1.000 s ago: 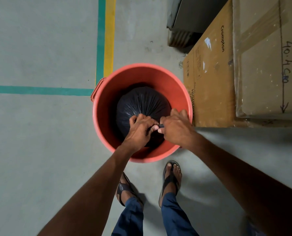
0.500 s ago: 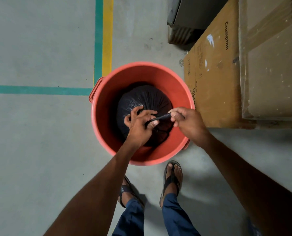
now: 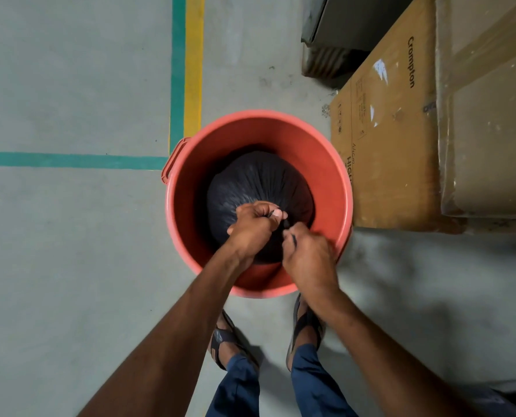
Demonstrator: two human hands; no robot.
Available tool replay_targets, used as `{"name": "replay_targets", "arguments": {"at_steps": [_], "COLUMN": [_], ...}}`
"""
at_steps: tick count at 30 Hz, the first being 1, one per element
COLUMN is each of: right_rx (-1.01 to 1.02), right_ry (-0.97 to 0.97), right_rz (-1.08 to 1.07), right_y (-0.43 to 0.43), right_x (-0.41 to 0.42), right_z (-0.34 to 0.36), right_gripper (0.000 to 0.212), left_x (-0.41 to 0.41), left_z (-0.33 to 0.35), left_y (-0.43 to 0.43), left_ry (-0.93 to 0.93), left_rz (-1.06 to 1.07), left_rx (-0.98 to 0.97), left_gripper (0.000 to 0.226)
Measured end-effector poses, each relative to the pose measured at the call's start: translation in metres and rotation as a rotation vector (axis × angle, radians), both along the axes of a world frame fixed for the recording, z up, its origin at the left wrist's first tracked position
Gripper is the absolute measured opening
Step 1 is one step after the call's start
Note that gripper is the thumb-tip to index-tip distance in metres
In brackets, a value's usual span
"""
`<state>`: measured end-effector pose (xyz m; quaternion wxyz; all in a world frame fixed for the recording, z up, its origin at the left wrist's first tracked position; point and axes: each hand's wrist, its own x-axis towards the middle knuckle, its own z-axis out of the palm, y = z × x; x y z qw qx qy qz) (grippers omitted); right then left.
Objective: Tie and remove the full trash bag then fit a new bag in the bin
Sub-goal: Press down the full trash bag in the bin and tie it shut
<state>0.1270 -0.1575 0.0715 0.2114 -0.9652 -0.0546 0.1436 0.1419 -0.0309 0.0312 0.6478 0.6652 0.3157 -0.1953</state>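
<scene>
Orange plastic bin (image 3: 283,136) stands on the grey concrete floor (image 3: 70,266), round, with one handle (image 3: 172,164) on its left side. The black trash bag (image 3: 259,182) sits inside it, low down, full and rounded, plastic pleated up to a gathered neck on the near side. The left hand (image 3: 252,228) is over that neck, fingers (image 3: 261,209) curled tight round the bunched plastic, a bit of black showing by the thumb. The right hand (image 3: 309,257) is just beside it, fingers curled and pinching a thin black strand of the bag; this hand is slightly blurred, so the exact grip is hard to read. Both forearms are bare and reach down into the bin from the near edge. Feet in dark sandals (image 3: 223,341) stand just behind the bin, blue trousers (image 3: 238,386) above them. A green tape line (image 3: 70,160) and a yellow line (image 3: 194,70) mark the floor on the left. A brown cardboard box (image 3: 392,145) printed "Crompton" sits right beside the bin on the right, and next to it is a film-wrapped box (image 3: 488,130). A dark grey unit (image 3: 350,22) is on the far side.
</scene>
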Motion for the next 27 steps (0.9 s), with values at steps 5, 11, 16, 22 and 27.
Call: {"name": "replay_targets", "arguments": {"at_steps": [5,11,16,22,27], "right_rx": [0.2,0.636,0.407,0.429,0.522], "right_ry": [0.593,0.979,0.572,0.28,0.281], "right_rz": [-0.18,-0.4,0.016,0.209,0.082], "right_y": [0.009,0.001,-0.009,-0.019,-0.02], "right_x": [0.011,0.058,0.08,0.08,0.062], "right_z": [0.011,0.026,0.013,-0.024,-0.046], "right_gripper": [0.016,0.012,0.021,0.013,0.021], "left_x": [-0.018,-0.014,-0.01,-0.006,-0.009], "left_z": [-0.001,0.009,0.001,0.0,-0.002], "left_y": [0.002,0.026,0.022,0.019,0.022], "left_ry": [-0.038,-0.108,-0.274,-0.268,-0.3], "left_rz": [-0.027,-0.314,-0.509,-0.42,-0.417], "left_rx": [-0.126,0.094,0.523,0.491,0.638], "left_gripper": [0.025,0.036,0.031,0.025,0.032]}}
